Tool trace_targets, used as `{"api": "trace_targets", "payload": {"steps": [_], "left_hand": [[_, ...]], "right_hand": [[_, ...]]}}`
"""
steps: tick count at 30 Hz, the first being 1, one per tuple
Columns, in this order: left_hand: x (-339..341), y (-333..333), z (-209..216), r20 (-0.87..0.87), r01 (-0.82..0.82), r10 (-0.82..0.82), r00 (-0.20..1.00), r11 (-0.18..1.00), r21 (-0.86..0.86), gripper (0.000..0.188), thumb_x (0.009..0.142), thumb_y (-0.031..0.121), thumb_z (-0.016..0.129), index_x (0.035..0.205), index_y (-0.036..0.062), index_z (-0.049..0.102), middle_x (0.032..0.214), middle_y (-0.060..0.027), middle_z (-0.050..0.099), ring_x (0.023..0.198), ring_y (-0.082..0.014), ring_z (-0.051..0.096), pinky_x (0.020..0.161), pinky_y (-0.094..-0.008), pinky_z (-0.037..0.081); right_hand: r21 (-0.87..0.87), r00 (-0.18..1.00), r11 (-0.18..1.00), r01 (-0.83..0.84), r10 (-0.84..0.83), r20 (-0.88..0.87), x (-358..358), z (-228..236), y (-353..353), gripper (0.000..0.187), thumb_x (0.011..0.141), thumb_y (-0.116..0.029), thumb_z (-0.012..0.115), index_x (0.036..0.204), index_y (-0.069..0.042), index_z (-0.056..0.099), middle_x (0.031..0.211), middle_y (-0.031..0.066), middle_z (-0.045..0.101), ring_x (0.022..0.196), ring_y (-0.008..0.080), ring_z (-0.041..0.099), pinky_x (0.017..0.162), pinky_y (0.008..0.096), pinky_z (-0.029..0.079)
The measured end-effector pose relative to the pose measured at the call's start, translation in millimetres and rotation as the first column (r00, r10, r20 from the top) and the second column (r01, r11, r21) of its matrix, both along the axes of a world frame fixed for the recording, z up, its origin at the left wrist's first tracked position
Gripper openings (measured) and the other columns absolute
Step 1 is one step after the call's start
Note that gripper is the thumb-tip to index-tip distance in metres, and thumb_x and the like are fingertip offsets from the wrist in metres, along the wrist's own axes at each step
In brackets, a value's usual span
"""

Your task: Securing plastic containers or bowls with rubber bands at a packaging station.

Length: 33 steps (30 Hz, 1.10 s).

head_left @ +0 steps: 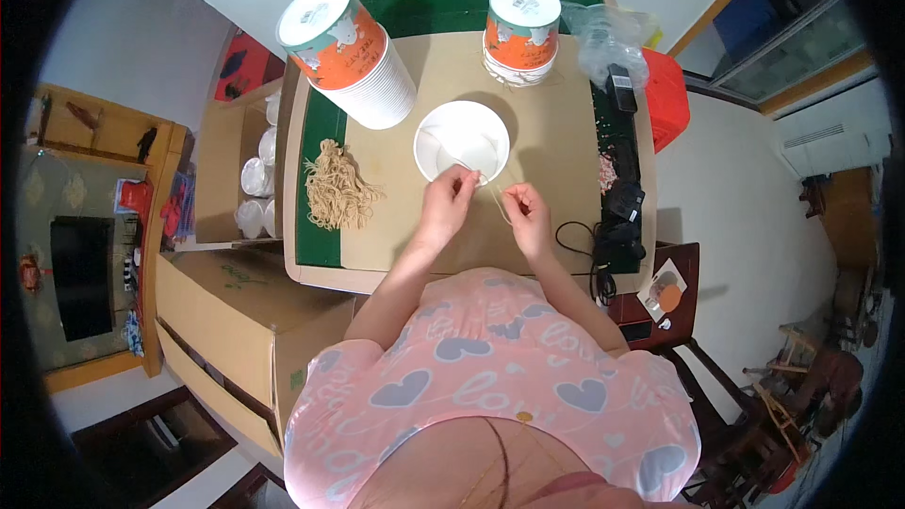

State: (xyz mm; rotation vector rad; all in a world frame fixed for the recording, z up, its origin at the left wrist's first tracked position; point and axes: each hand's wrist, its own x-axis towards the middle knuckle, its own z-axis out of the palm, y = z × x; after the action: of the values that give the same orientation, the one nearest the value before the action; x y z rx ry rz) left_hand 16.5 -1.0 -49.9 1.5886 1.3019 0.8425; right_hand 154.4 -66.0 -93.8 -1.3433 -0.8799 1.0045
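Note:
A white paper tub (462, 116) stands in front of me on the cardboard-covered table, its mouth facing up. My left hand (447, 207) is closed at the tub's near rim, fingertips pinching a thin tan string (499, 194) there. To its right, my right hand (528, 213) is closed in a pinch on the same string, just off the rim. A light strand also runs inside the tub. A heap of loose tan strings (337, 187) lies left of the tub.
A tall stack of orange-printed paper tubs (351, 61) leans at the back left; a shorter stack (521, 36) stands back right. Beyond are a clear plastic bag (608, 38) and a red container (666, 99). Black cables (622, 226) line the right edge. Cardboard boxes (226, 306) sit left.

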Motion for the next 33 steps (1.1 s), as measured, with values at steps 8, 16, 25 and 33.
{"api": "trace_targets", "payload": {"steps": [8, 16, 25, 33], "left_hand": [[9.4, -3.8, -19.5, 0.130, 0.249, -0.220, 0.967, 0.922, -0.295, 0.032, 0.094, 0.025, 0.049, 0.068, 0.0056, 0.051, 0.059, 0.0033, 0.045, 0.056, -0.0052, 0.039, 0.052, -0.0216, 0.033], [13.1, 1.8, -16.6, 0.214, 0.310, -0.249, 0.944, 0.893, -0.327, 0.019, 0.091, 0.017, 0.054, 0.076, 0.0057, 0.052, 0.066, 0.0030, 0.049, 0.058, -0.0047, 0.041, 0.053, -0.0204, 0.034], [24.9, 13.5, -24.1, 0.024, 0.262, -0.263, 0.964, 0.942, -0.207, 0.009, 0.081, 0.007, 0.061, 0.083, -0.0016, 0.059, 0.071, -0.0087, 0.060, 0.067, -0.0154, 0.057, 0.064, -0.0285, 0.046], [32.7, 30.9, -34.2, -0.394, 0.258, -0.160, 0.905, 0.943, 0.210, 0.028, 0.073, 0.007, 0.068, 0.100, 0.0005, 0.064, 0.088, -0.0148, 0.066, 0.079, -0.0300, 0.063, 0.072, -0.0342, 0.050]], "right_hand": [[0.014, 0.992, 0.997, -0.082, 0.081, 0.096, -0.2, 16.3, -5.2, 0.003, 0.086, -0.005, 0.059, 0.087, -0.003, 0.058, 0.067, -0.0036, 0.055, 0.059, 0.0021, 0.045, 0.054, 0.0188, 0.037], [-0.025, 0.982, 0.984, -0.175, 0.172, -0.072, 20.7, -8.4, 3.7, 0.006, 0.087, -0.006, 0.058, 0.088, -0.002, 0.061, 0.068, -0.0045, 0.056, 0.057, 0.0005, 0.043, 0.050, 0.0160, 0.030], [-0.064, 0.982, 0.996, -0.068, 0.055, -0.180, 25.3, -24.8, 10.9, 0.005, 0.083, -0.009, 0.063, 0.084, -0.004, 0.063, 0.069, -0.0051, 0.057, 0.059, 0.0015, 0.043, 0.053, 0.0177, 0.033], [-0.164, 0.976, 0.981, 0.102, -0.131, -0.173, 23.3, -40.1, 38.7, 0.006, 0.085, -0.010, 0.060, 0.087, -0.005, 0.059, 0.073, -0.0029, 0.057, 0.065, 0.0040, 0.050, 0.055, 0.0194, 0.040]]}}
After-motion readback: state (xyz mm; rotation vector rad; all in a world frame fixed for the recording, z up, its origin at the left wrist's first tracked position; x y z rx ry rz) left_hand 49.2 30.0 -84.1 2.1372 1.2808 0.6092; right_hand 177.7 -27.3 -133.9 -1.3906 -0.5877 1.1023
